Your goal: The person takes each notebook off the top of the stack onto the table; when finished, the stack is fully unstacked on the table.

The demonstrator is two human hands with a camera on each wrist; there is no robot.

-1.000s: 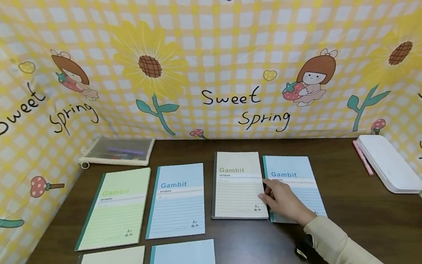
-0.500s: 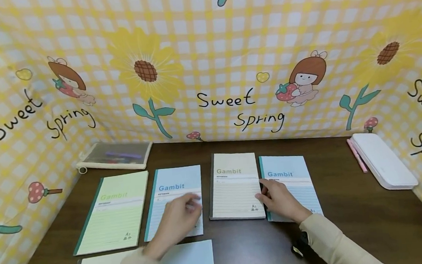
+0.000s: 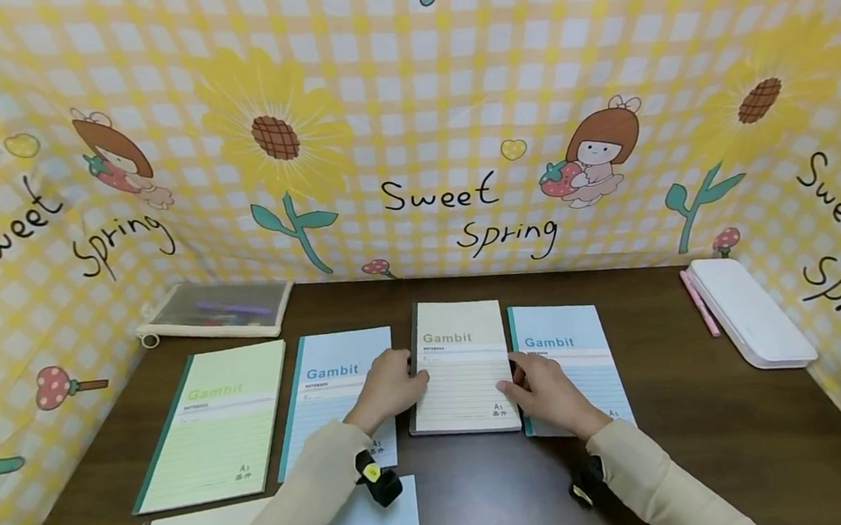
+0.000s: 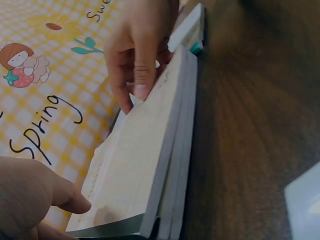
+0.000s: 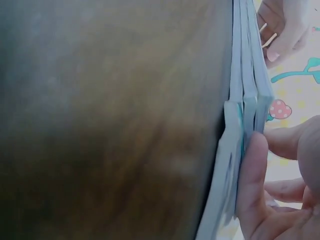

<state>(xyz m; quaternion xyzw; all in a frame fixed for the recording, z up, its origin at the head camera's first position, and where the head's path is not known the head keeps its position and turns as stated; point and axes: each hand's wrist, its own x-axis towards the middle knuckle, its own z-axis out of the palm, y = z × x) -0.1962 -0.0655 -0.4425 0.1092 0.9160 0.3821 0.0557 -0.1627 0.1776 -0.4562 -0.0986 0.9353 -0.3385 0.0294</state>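
At both long edges, likely the safest hold, you are steadying the cream-topped Gambit notebook stack (image 3: 465,388), probably light but slippery, your right hand (image 3: 555,392) pinching, your left hand (image 3: 386,389) touching, its closure unclear.

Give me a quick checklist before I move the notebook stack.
1. Left hand at the left edge of the cream-topped Gambit notebook stack: ok.
2. Right hand at the stack's right edge: ok.
3. Notebooks lying tight together: not ok; gaps show between layers in the left wrist view.
4. Secure hold: cannot tell; fingers partly hidden.
5. White case away from the stack: ok.
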